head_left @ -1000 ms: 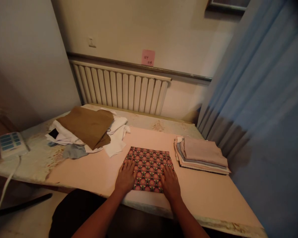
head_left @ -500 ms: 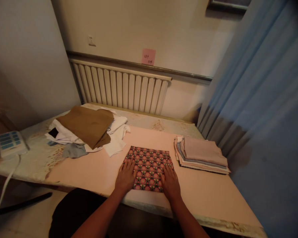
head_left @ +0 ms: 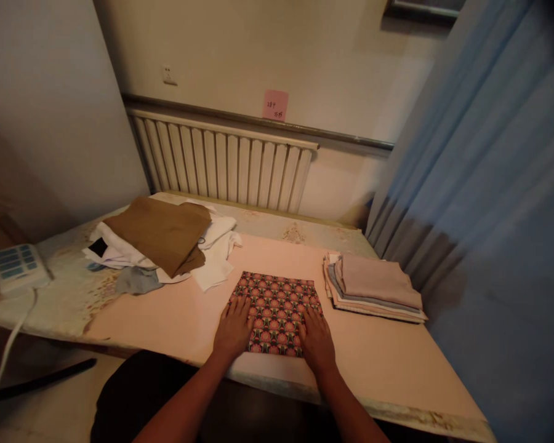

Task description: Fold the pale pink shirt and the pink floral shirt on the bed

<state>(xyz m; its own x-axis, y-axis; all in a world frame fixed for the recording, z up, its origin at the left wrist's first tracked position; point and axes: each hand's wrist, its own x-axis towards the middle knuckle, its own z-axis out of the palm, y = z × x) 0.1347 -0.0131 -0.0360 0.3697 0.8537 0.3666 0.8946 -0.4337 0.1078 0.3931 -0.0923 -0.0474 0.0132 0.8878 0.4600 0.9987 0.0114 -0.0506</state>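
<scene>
A patterned piece of cloth (head_left: pixel 277 314), dark with rows of pink flower shapes, lies flat in front of me on a pale pink sheet (head_left: pixel 166 320). On its left edge rests my left hand (head_left: pixel 233 327), palm down with the fingers stretched forward. My right hand (head_left: pixel 317 338) lies the same way on its right edge. Neither hand grips the cloth. To the right sits a stack of folded cloths (head_left: pixel 376 286), dusty pink on top with grey and cream layers below.
A loose heap of fabric with a brown piece (head_left: pixel 164 231) on top lies at the back left. A white power strip (head_left: pixel 21 267) with a cable stands at the far left. A radiator (head_left: pixel 221 157) runs behind the table; a blue curtain (head_left: pixel 489 215) hangs at the right.
</scene>
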